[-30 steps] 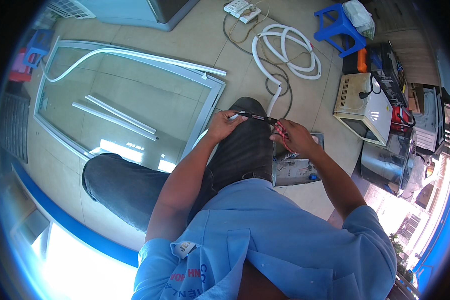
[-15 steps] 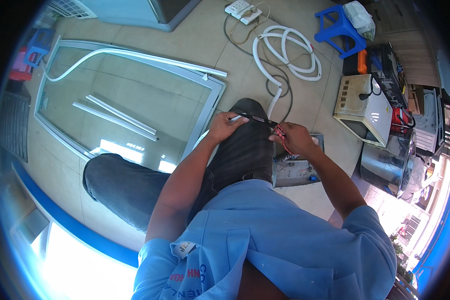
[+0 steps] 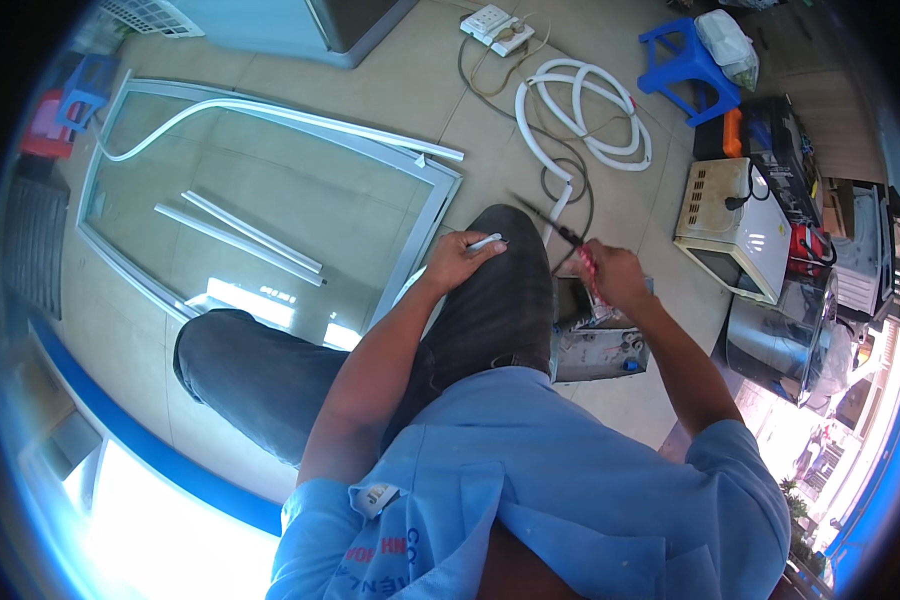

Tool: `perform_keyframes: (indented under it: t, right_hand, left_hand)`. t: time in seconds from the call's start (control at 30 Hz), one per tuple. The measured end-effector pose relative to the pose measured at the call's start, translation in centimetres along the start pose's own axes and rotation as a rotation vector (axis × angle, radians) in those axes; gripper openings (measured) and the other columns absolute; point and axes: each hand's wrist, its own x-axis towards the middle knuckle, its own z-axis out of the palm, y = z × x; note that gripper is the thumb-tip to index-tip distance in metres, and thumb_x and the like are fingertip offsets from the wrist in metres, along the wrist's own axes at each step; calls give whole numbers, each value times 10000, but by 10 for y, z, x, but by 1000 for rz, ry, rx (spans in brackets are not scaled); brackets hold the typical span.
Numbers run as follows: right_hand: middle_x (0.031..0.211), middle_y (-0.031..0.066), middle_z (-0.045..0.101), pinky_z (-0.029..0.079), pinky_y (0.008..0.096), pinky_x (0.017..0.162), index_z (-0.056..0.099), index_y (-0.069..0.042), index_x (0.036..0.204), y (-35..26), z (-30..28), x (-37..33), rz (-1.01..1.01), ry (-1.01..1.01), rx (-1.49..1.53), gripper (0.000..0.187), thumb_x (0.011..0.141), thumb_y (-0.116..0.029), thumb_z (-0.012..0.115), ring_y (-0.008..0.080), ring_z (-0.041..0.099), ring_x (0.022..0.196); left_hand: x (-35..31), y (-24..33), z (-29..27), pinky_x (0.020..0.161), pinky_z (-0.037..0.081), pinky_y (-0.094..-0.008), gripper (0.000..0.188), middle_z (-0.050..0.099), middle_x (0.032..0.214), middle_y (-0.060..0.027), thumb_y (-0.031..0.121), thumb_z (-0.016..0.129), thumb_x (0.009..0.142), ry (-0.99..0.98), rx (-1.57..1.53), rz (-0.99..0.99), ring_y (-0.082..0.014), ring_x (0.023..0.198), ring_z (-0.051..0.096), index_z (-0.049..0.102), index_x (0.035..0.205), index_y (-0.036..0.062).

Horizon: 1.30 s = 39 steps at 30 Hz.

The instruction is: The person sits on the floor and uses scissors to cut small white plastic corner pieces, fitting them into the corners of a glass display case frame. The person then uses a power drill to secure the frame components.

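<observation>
My left hand (image 3: pixel 462 260) is closed over my raised knee, pinching the end of a white strip (image 3: pixel 486 241). More of this strip seems to show below the hand, beside my thigh. My right hand (image 3: pixel 616 275) grips the red handles of a pair of scissors (image 3: pixel 570 236). Their dark blades point up and left, apart from the strip, and are blurred. On the floor to the left lies a glass door (image 3: pixel 270 180) with a pale frame. A long white strip (image 3: pixel 180 118) curves over its far side, and two short white strips (image 3: pixel 245 245) rest on the glass.
A coil of white tubing (image 3: pixel 610 158) and a power strip (image 3: pixel 497 30) with cables lie ahead. To the right stand a blue stool (image 3: pixel 685 65), a cream microwave oven (image 3: pixel 725 215) and stacked boxes. An open toolbox (image 3: pixel 600 352) sits beside my right thigh.
The scissors have moved off the strip in my left hand and swung outward to the right, their blades now pointing away. The left hand keeps its pinch. The whole view has shifted slightly.
</observation>
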Motion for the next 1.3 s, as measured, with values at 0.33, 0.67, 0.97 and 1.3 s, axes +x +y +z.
perform_keyframes:
  t: [0.33,0.67,0.97,1.3]
  right_hand:
    - [709,176,664,528,476,691,682,-41,860,31,47,96,192,-95,81,580,846,-620,656,375,679,726]
    - [851,242,681,520,477,794,672,12,820,7,86,172,310,-105,413,659,837,-646,644,410,674,874]
    - [681,174,656,527,454,729,642,-26,832,20,90,192,189,-68,502,527,848,-550,696,379,675,731]
    - [756,198,627,494,441,666,605,1,892,77,67,213,109,-198,357,521,803,-482,779,343,659,732]
  left_hand:
    - [18,9,-29,871,514,-472,457,632,1232,-199,144,603,958,250,442,417,-423,1052,625,474,1396,132]
    - [89,-8,-51,859,504,-490,453,619,1144,-239,97,698,875,190,563,187,-430,1015,624,515,1289,113]
    - [118,-28,-47,793,508,-515,447,596,1009,-198,29,736,790,239,582,137,-446,916,619,540,1177,131]
    - [152,-39,-50,742,537,-444,362,632,962,-162,111,790,785,75,584,75,-352,862,667,586,1083,106]
